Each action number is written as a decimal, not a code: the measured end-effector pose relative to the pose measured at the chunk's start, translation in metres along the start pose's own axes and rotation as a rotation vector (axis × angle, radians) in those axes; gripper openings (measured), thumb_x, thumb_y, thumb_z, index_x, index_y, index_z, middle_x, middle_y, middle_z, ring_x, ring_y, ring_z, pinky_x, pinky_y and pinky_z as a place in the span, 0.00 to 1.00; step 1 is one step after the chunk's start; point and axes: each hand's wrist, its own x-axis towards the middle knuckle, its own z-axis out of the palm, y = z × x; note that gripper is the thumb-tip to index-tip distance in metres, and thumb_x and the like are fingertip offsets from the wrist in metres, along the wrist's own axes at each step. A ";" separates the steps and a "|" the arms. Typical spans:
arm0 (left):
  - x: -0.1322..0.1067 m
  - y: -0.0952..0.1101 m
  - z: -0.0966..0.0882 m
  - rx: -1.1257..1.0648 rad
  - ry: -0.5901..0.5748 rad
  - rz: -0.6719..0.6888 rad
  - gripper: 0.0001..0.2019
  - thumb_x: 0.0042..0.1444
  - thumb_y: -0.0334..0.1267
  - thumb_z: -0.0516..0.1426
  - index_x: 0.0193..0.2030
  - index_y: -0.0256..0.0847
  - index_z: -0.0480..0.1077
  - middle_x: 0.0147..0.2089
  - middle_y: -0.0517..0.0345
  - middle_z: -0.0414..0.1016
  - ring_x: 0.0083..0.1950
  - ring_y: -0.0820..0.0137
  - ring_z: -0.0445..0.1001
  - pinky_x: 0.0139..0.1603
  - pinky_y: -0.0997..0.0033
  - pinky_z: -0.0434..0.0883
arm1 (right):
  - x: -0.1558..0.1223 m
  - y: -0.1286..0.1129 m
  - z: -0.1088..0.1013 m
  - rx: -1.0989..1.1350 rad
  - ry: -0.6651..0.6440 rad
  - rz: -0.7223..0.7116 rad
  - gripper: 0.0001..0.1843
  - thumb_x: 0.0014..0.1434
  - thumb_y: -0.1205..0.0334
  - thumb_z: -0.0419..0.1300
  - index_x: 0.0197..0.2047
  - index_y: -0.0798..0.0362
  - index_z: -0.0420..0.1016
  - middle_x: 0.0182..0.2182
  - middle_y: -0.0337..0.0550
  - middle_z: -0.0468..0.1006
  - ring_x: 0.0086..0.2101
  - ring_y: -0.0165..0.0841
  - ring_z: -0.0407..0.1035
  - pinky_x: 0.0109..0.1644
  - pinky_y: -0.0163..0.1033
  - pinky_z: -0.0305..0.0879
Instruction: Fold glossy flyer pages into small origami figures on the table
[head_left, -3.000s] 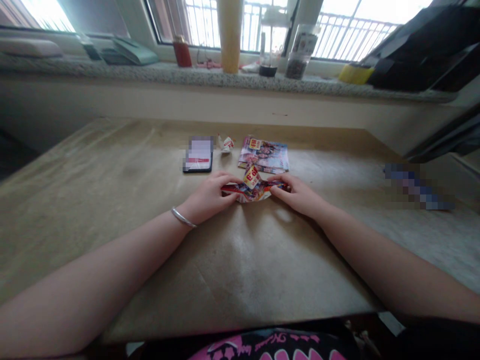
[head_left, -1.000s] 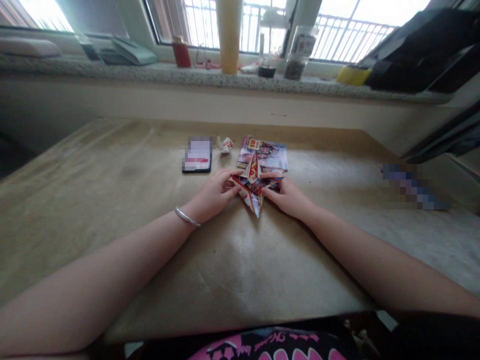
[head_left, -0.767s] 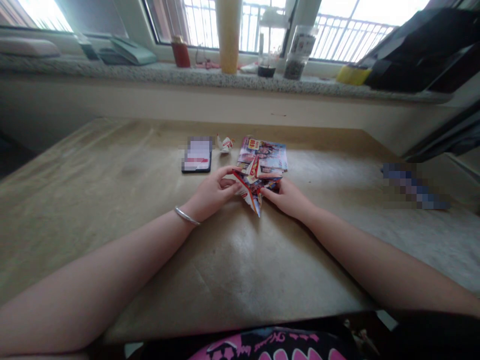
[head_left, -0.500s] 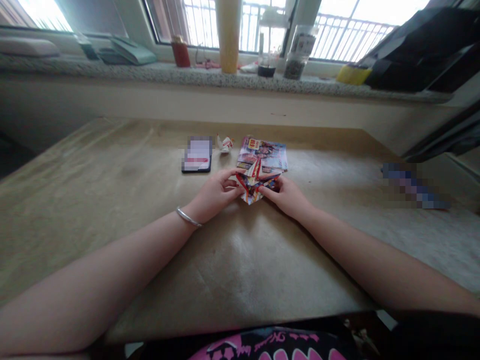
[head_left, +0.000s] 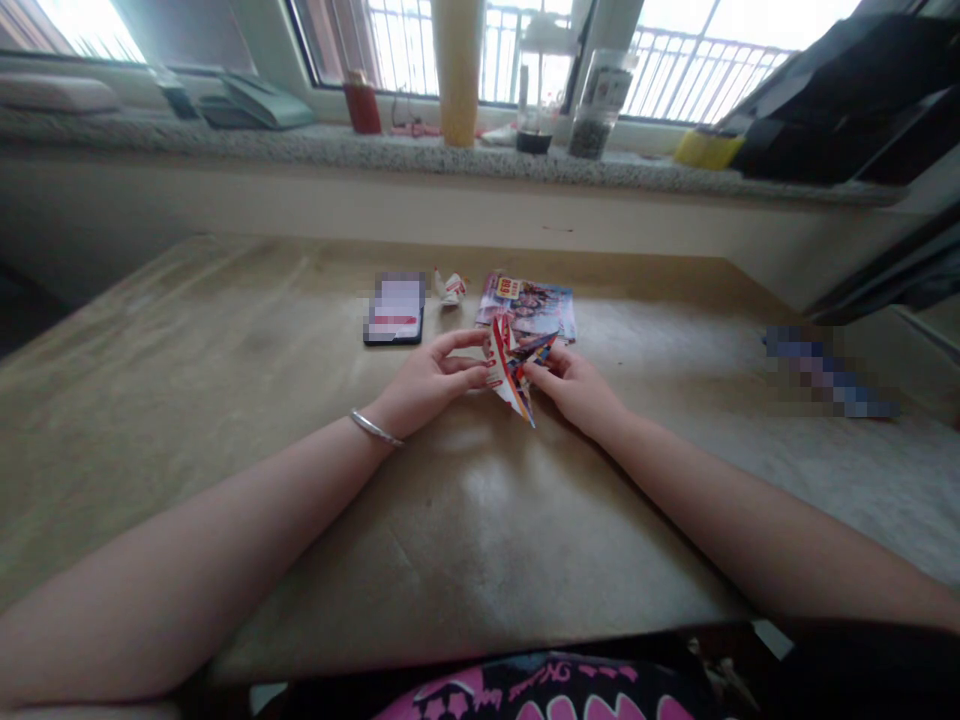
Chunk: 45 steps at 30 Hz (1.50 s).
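A folded piece of colourful printed paper [head_left: 514, 372] stands on edge between my hands, its point toward me, just above the tan table [head_left: 300, 420]. My left hand [head_left: 431, 385], a silver bangle at its wrist, pinches the paper's left side with its fingertips. My right hand [head_left: 574, 388] pinches the right side. Just behind them a stack of colourful printed sheets [head_left: 534, 302] lies flat on the table.
A dark phone [head_left: 395, 310] lies left of the stack, with a small folded paper figure [head_left: 451, 288] beside it. A blurred blue object [head_left: 825, 375] rests at the right. The granite windowsill [head_left: 225, 145] holds a red cup [head_left: 363, 103], a yellow cylinder [head_left: 459, 70] and jars.
The paper lay flat and wide under both hands three seconds ago. It has since been folded narrower and lifted, and now stands on edge with its point toward me.
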 end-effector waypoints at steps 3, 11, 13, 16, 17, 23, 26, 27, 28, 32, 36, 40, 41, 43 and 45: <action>0.000 -0.001 0.000 0.054 -0.031 0.000 0.29 0.50 0.38 0.64 0.59 0.38 0.62 0.42 0.51 0.79 0.44 0.65 0.79 0.50 0.62 0.75 | 0.000 0.000 -0.001 -0.069 0.007 0.012 0.15 0.56 0.52 0.58 0.42 0.52 0.73 0.36 0.41 0.79 0.41 0.37 0.72 0.47 0.44 0.68; -0.001 0.001 0.005 0.289 0.060 0.088 0.25 0.51 0.38 0.62 0.56 0.36 0.65 0.47 0.50 0.75 0.40 0.71 0.77 0.41 0.70 0.75 | -0.003 -0.012 0.000 -0.235 0.015 0.016 0.09 0.55 0.55 0.59 0.33 0.52 0.74 0.25 0.36 0.72 0.27 0.31 0.65 0.33 0.37 0.63; -0.001 0.001 0.004 0.330 0.071 0.080 0.25 0.52 0.39 0.62 0.56 0.36 0.65 0.46 0.50 0.74 0.38 0.72 0.76 0.38 0.71 0.74 | -0.003 -0.013 -0.001 -0.278 0.022 0.017 0.09 0.55 0.54 0.59 0.30 0.51 0.74 0.22 0.35 0.68 0.24 0.29 0.61 0.30 0.36 0.60; -0.001 0.000 0.002 0.407 0.106 0.088 0.25 0.52 0.41 0.62 0.56 0.37 0.65 0.45 0.50 0.74 0.38 0.71 0.75 0.36 0.72 0.73 | -0.002 -0.012 -0.001 -0.323 0.063 -0.025 0.10 0.53 0.53 0.60 0.29 0.51 0.75 0.24 0.37 0.68 0.28 0.31 0.63 0.32 0.37 0.61; -0.001 -0.001 0.002 0.431 0.118 0.104 0.24 0.52 0.41 0.62 0.56 0.37 0.66 0.46 0.50 0.73 0.39 0.71 0.75 0.36 0.72 0.73 | -0.002 -0.012 -0.002 -0.322 0.092 -0.038 0.10 0.53 0.53 0.61 0.30 0.51 0.75 0.28 0.40 0.70 0.31 0.32 0.65 0.33 0.37 0.62; -0.001 0.001 0.005 0.332 0.095 0.119 0.23 0.53 0.40 0.61 0.54 0.37 0.63 0.50 0.49 0.71 0.45 0.68 0.74 0.44 0.68 0.74 | -0.002 -0.010 0.001 -0.203 0.097 0.005 0.15 0.52 0.52 0.61 0.40 0.51 0.76 0.38 0.45 0.73 0.39 0.35 0.67 0.35 0.38 0.65; -0.002 0.002 0.008 0.263 0.101 0.104 0.19 0.53 0.37 0.60 0.50 0.37 0.62 0.45 0.53 0.72 0.44 0.70 0.75 0.44 0.69 0.73 | -0.003 -0.009 0.003 -0.123 0.153 0.024 0.17 0.48 0.52 0.64 0.39 0.51 0.71 0.33 0.39 0.73 0.34 0.32 0.68 0.34 0.37 0.64; -0.002 0.003 0.008 0.259 0.106 0.102 0.18 0.53 0.37 0.60 0.48 0.37 0.62 0.44 0.54 0.72 0.42 0.71 0.75 0.43 0.71 0.73 | -0.003 -0.008 0.004 -0.105 0.192 0.018 0.17 0.47 0.51 0.65 0.37 0.51 0.68 0.31 0.38 0.72 0.33 0.31 0.67 0.33 0.36 0.63; -0.002 0.003 0.008 0.262 0.104 0.093 0.16 0.53 0.37 0.60 0.47 0.37 0.62 0.43 0.55 0.72 0.41 0.72 0.75 0.40 0.73 0.72 | -0.003 -0.008 0.005 -0.094 0.221 0.011 0.17 0.47 0.51 0.66 0.34 0.51 0.66 0.30 0.37 0.71 0.32 0.31 0.67 0.33 0.35 0.63; -0.003 0.003 0.007 0.289 0.069 0.032 0.13 0.55 0.40 0.58 0.44 0.37 0.64 0.37 0.57 0.74 0.36 0.72 0.76 0.34 0.75 0.70 | -0.003 -0.009 0.006 -0.077 0.177 0.041 0.16 0.49 0.50 0.63 0.26 0.51 0.62 0.23 0.34 0.67 0.26 0.27 0.62 0.30 0.34 0.59; -0.002 0.004 0.007 0.322 0.074 0.018 0.12 0.55 0.41 0.59 0.42 0.36 0.66 0.36 0.57 0.75 0.37 0.70 0.76 0.35 0.74 0.70 | -0.003 -0.011 0.006 -0.084 0.135 0.047 0.15 0.51 0.50 0.61 0.27 0.52 0.66 0.23 0.35 0.68 0.25 0.27 0.61 0.29 0.34 0.58; -0.002 0.004 0.007 0.284 0.072 -0.007 0.12 0.54 0.41 0.59 0.41 0.36 0.65 0.35 0.57 0.76 0.37 0.69 0.76 0.35 0.73 0.71 | -0.002 -0.009 0.005 -0.105 0.124 0.003 0.14 0.53 0.49 0.60 0.27 0.52 0.70 0.26 0.37 0.71 0.28 0.29 0.64 0.33 0.35 0.60; -0.002 0.004 0.007 0.270 0.070 -0.011 0.11 0.54 0.40 0.59 0.41 0.36 0.65 0.35 0.57 0.76 0.37 0.69 0.76 0.35 0.73 0.71 | -0.002 -0.009 0.005 -0.123 0.124 -0.017 0.14 0.53 0.50 0.60 0.27 0.52 0.71 0.26 0.38 0.71 0.29 0.29 0.64 0.34 0.36 0.61; -0.002 0.004 0.008 0.244 0.071 0.007 0.11 0.54 0.39 0.59 0.41 0.37 0.64 0.36 0.57 0.75 0.37 0.71 0.76 0.37 0.74 0.71 | -0.002 -0.008 0.004 -0.165 0.129 -0.054 0.14 0.54 0.50 0.60 0.26 0.52 0.72 0.27 0.39 0.72 0.31 0.31 0.66 0.36 0.37 0.62; -0.002 0.003 0.008 0.217 0.067 0.045 0.12 0.54 0.38 0.59 0.42 0.37 0.63 0.39 0.58 0.74 0.38 0.73 0.76 0.38 0.75 0.72 | -0.002 -0.008 0.004 -0.189 0.133 -0.074 0.14 0.54 0.50 0.60 0.25 0.52 0.73 0.27 0.40 0.72 0.33 0.32 0.66 0.38 0.38 0.63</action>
